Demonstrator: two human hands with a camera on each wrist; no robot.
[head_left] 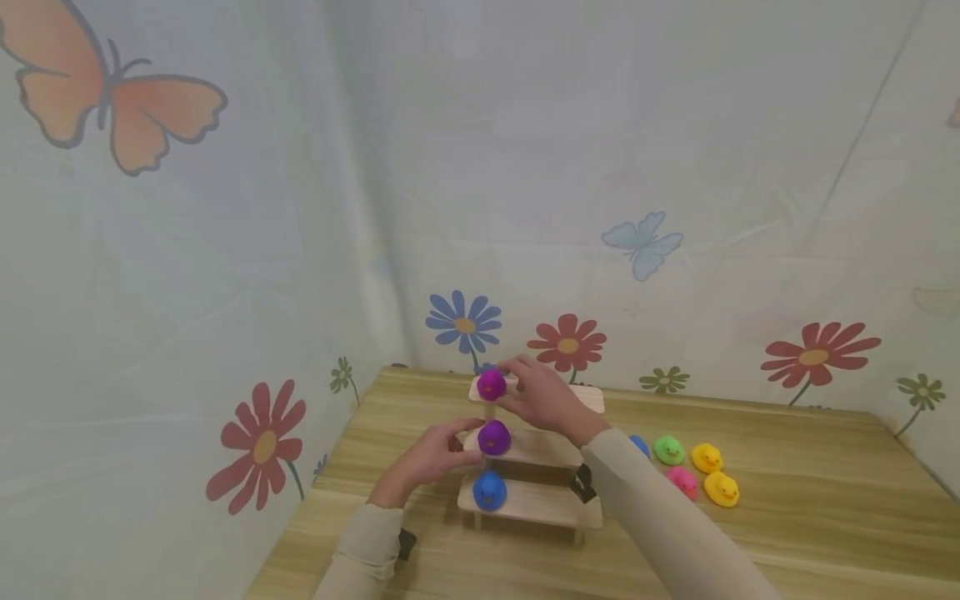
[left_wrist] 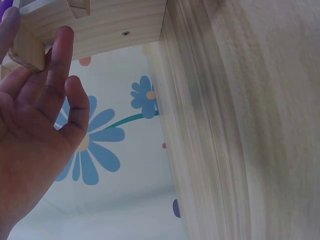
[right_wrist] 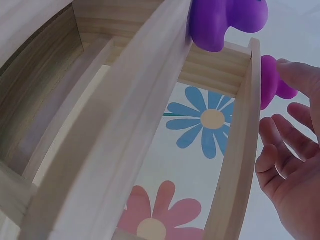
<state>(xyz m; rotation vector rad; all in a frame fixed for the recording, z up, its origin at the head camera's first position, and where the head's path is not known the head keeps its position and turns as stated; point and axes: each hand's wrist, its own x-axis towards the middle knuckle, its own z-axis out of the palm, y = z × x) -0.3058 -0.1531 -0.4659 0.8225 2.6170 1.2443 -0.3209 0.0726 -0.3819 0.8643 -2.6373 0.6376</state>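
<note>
A small wooden three-tier stand [head_left: 532,498] holds a rubber duck at the left end of each tier: a magenta duck [head_left: 491,384] on top, a purple duck [head_left: 494,437] in the middle and a blue duck [head_left: 489,491] at the bottom. My right hand [head_left: 546,398] has thumb and index finger at the magenta duck, pinching it from the right on the top tier. My left hand [head_left: 431,457] grips the left end of the middle tier beside the purple duck. In the left wrist view, its fingers [left_wrist: 60,65] lie around a wooden end block [left_wrist: 27,47].
Right of the stand, on the wooden table [head_left: 810,500], sit a green duck [head_left: 669,451], a pink duck [head_left: 682,481], two yellow ducks [head_left: 722,489] and another blue duck [head_left: 640,445], partly behind my right sleeve. A flower-printed curtain [head_left: 525,208] hangs behind and at the left.
</note>
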